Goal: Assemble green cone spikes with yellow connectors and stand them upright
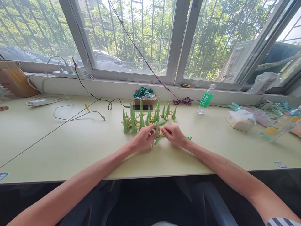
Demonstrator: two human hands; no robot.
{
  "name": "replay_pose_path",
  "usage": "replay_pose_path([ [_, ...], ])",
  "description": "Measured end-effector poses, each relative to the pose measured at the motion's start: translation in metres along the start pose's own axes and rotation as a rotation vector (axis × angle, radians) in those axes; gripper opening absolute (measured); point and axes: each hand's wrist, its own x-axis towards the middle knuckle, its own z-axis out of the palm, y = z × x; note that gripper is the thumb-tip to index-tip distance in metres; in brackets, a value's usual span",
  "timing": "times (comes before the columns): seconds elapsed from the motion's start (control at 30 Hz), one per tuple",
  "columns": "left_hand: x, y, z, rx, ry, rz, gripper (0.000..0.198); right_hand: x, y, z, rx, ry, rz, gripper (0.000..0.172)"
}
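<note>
Near the middle of the tabletop (82, 144), the left hand (145, 138) pinches an upright green cone (157, 126) while the right hand (173, 135), fingertips together, pinches something mostly hidden at its right side. Just beyond stand more green cones (133, 126) among yellow pieces. Farther right, a clear bottle (206, 99) bears a green label (207, 100) with white characters, unclear, and near the right front edge a sticker (280, 164) shows illegible red-and-blue marks.

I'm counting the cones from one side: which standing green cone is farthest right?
The cone standing beyond the right hand, with a yellow bit by its base; every other standing cone is farther left.
</note>
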Motion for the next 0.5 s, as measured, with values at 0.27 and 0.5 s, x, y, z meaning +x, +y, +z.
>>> replay_pose_path([
  [0.27, 0.0033, 0.0021, -0.0026, -0.291, 0.052, -0.178, 0.025, 0.0004, -0.0019, -0.0019, 0.138, 0.007, 0.022, 0.024],
  [0.5, 0.0031, 0.0018, -0.0045, -0.351, 0.043, -0.230, 0.027, 0.0003, 0.0022, 0.0002, 0.194, -0.008, -0.008, 0.026],
])
